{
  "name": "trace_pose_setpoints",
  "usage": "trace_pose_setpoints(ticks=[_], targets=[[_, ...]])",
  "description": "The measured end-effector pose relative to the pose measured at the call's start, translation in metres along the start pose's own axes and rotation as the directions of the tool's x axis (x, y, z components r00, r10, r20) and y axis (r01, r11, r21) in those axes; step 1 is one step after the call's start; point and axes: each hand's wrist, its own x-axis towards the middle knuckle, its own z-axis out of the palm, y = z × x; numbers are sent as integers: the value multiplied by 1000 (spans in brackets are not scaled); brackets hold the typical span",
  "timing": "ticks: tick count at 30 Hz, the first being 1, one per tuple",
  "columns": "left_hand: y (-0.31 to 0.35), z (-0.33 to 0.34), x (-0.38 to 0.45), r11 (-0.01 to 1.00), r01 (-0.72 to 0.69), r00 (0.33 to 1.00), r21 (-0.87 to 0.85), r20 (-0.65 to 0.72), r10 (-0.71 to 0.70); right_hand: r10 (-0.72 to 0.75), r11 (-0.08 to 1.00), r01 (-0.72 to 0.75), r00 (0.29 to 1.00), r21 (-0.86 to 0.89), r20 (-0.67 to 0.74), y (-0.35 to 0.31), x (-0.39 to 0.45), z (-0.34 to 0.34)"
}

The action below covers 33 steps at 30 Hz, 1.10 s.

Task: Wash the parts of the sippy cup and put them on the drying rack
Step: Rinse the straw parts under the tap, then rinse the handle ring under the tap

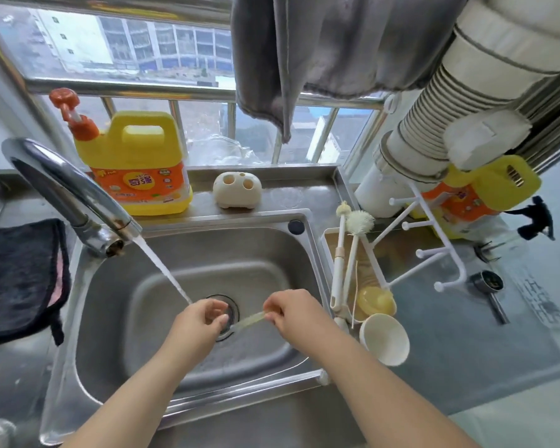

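Over the steel sink (110, 318), the left hand (201, 318) and right hand (291, 313) each pinch one end of a translucent straw (251, 319) under running water (162, 270). The white rack tray (328, 250) holds two brushes (353, 240) and a yellow lid (375, 300).

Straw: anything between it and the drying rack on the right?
Nothing solid. Both hands hold the straw over the sink; the drying rack lies rightward, past the sink rim and the brushes in the rack's tray.

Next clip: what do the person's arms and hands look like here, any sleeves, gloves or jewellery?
Both forearms are bare up to the frame's lower edge, with no sleeves in view. The left hand and right hand wear no gloves, and no rings, watch or bracelet show. Nails are too small to judge.
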Motion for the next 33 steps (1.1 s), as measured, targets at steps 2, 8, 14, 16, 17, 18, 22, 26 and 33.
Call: trace_pose_setpoints(ticks=[2,8,14,16,17,18,22,26,33], targets=[[11,13,6,999,-9,998,33,67,7,95,994,-90,992,61,-80,15,-13,-14],[48,38,13,994,-104,984,17,145,101,407,911,-332,820,245,-402,75,-59,-64],[54,53,12,995,-97,980,7,174,94,608,794,-524,691,309,-390,131,-58,-66],[51,52,12,998,-64,982,-15,177,65,646,762,-542,674,355,-357,139,-53,-66],[49,51,12,998,-40,983,-37,176,46,656,753,-545,672,369,-343,142,-49,-65],[47,49,12,998,-17,984,-59,174,27,661,747,-545,672,381,-335,144,-46,-65],[41,43,12,991,49,987,-123,156,-30,656,746,-523,683,411,-322,146,-37,-60],[39,38,13,985,72,987,-157,151,-48,632,771,-532,704,349,-323,144,-31,-56],[54,44,12,973,34,982,-227,186,9,505,855,-478,682,199,-529,132,-38,-48]])
